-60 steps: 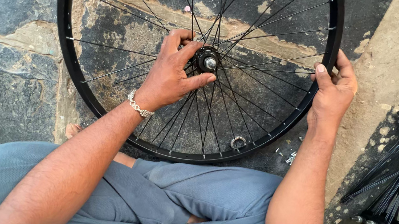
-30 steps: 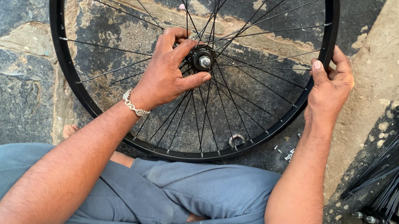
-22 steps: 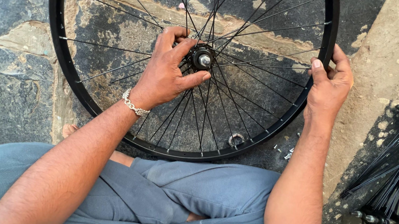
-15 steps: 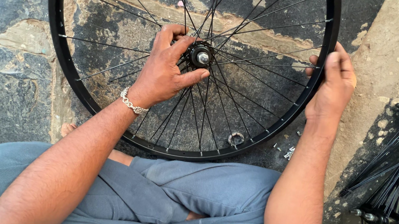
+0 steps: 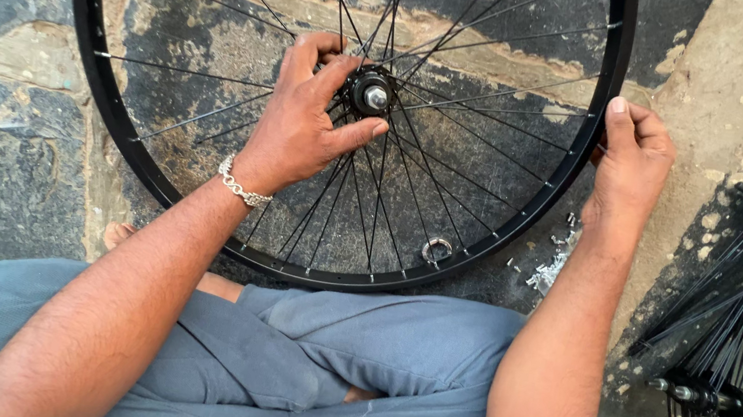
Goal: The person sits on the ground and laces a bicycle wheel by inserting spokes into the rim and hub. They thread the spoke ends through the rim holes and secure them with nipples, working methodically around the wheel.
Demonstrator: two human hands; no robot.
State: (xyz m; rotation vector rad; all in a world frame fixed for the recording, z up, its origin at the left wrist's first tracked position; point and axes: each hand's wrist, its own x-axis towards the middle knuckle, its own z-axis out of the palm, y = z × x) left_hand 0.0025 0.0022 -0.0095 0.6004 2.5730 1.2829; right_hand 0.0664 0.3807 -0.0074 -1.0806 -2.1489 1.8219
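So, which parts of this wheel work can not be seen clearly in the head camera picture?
- Wheel rim: its top is cut off by the upper edge of the head view.
- Left hand: its palm side and what lies under it by the hub are hidden by the hand itself.
- Right hand: the fingers curl over the rim, so their tips are hidden.
- Small metal parts on the ground: too small to identify.

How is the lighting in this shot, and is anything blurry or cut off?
Head view: soft, even daylight, no glare; only faint shadows under the wheel rim. Left hand at the hub and right hand on the rim look sharp. The rim's top is cropped by the frame; spoke bundles run off the right edge.
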